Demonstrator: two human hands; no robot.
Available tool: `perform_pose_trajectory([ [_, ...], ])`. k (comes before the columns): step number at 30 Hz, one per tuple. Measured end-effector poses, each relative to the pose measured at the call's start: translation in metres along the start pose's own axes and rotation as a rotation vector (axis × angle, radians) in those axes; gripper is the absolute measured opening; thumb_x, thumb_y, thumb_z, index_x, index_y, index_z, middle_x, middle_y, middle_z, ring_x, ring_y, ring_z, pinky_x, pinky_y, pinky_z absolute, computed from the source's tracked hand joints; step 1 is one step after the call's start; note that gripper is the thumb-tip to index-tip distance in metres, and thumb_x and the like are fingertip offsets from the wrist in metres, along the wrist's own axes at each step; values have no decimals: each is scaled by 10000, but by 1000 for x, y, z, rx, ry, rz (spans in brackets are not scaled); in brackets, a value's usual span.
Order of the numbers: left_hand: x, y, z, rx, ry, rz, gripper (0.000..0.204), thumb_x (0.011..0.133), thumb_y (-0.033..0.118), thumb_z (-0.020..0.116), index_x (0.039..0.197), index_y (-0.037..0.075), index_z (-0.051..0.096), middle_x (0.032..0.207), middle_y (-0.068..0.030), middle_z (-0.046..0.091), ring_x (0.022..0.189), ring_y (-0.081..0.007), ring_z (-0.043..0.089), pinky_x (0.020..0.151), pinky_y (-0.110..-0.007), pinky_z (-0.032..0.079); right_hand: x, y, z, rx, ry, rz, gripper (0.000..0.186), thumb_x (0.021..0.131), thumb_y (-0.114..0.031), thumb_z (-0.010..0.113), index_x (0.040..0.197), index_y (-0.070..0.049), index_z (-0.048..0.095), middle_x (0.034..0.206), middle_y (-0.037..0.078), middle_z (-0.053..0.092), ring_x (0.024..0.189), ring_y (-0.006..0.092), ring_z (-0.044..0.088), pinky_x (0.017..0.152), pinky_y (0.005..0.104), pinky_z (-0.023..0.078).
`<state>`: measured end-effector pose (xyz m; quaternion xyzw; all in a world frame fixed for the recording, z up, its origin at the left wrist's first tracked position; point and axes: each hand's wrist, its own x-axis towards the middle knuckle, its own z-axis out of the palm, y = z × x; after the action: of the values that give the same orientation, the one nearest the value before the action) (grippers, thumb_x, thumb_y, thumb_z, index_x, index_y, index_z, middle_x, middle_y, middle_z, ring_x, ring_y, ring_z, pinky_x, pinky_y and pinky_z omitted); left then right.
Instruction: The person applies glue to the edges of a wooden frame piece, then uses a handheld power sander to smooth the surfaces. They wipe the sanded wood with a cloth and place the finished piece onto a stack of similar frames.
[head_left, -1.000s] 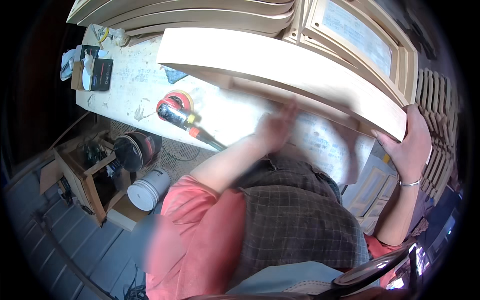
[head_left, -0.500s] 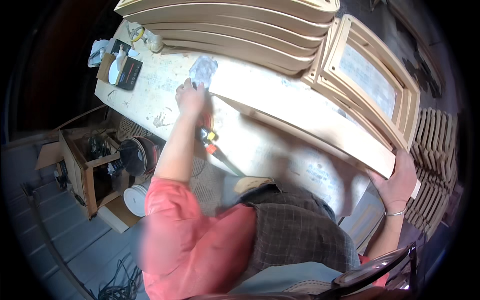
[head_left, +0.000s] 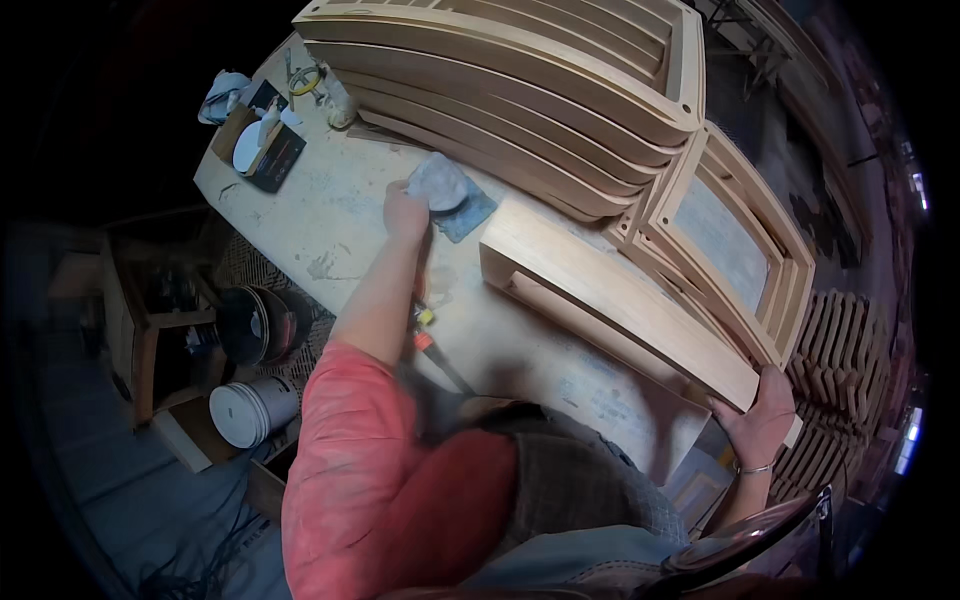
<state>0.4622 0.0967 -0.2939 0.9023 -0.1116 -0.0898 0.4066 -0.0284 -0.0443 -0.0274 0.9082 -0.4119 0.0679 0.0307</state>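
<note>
My left hand (head_left: 406,212) is closed at the side of a round, grey-white tool that looks like a palm sander (head_left: 438,181). A blue-grey square pad (head_left: 466,214) lies partly under the tool. From near this hand a dark hose with yellow and orange fittings (head_left: 424,328) runs toward my body. My right hand (head_left: 757,415) grips the right end of a pale wooden frame (head_left: 615,298), thumb on the near side. The frame stands on its long edge, angled across the table; its far end is unsupported by either hand.
Curved wooden frames (head_left: 500,105) are stacked along the table's far side, with more leaning frames (head_left: 735,235) at the right. An open box of white discs (head_left: 262,148) sits at the left table corner (head_left: 225,185). Below are a white bucket (head_left: 240,415) and slatted wooden pieces (head_left: 830,370).
My left hand has closed on the round tool and shifted it, uncovering the square pad. The wooden frame's left end now lies farther from the tool. The whole view has turned slightly.
</note>
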Motion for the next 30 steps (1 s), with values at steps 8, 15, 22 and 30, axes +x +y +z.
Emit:
perform_pose_trajectory([
  [8, -6, -39, 23, -144, -151, -148, 635, 677, 137, 792, 1252, -16, 570, 1177, -193, 635, 1092, -303, 622, 961, -352, 479, -3, -1, 0, -16, -28, 31, 627, 482, -335, 893, 881, -32, 515, 821, 176, 543, 821, 394, 551, 697, 443, 446],
  [15, -8, 9, 24, 266, -173, -20, 862, 654, 302, 858, 1310, -55, 427, 1147, -304, 617, 1125, -425, 580, 961, -416, 486, -6, 6, 6, -8, -16, 15, 628, 472, -310, 888, 886, -31, 507, 817, 187, 540, 819, 414, 546, 697, 462, 442],
  [22, -31, 54, -65, -629, 23, 89, 373, 847, 200, 714, 1104, -41, 592, 1010, -176, 675, 928, -266, 653, 843, -348, 500, 4, -1, -10, 67, -74, -19, 653, 513, -456, 878, 914, -46, 567, 846, 133, 583, 837, 363, 579, 735, 435, 466],
  [30, -167, 188, -179, -1334, -607, 326, 478, 924, 116, 645, 1337, -24, 449, 1203, -100, 608, 1082, -174, 592, 958, -331, 469, 53, -66, -35, 937, -343, -163, 788, 758, -549, 695, 1345, -56, 509, 1282, 159, 548, 1130, 292, 562, 996, 395, 433],
])
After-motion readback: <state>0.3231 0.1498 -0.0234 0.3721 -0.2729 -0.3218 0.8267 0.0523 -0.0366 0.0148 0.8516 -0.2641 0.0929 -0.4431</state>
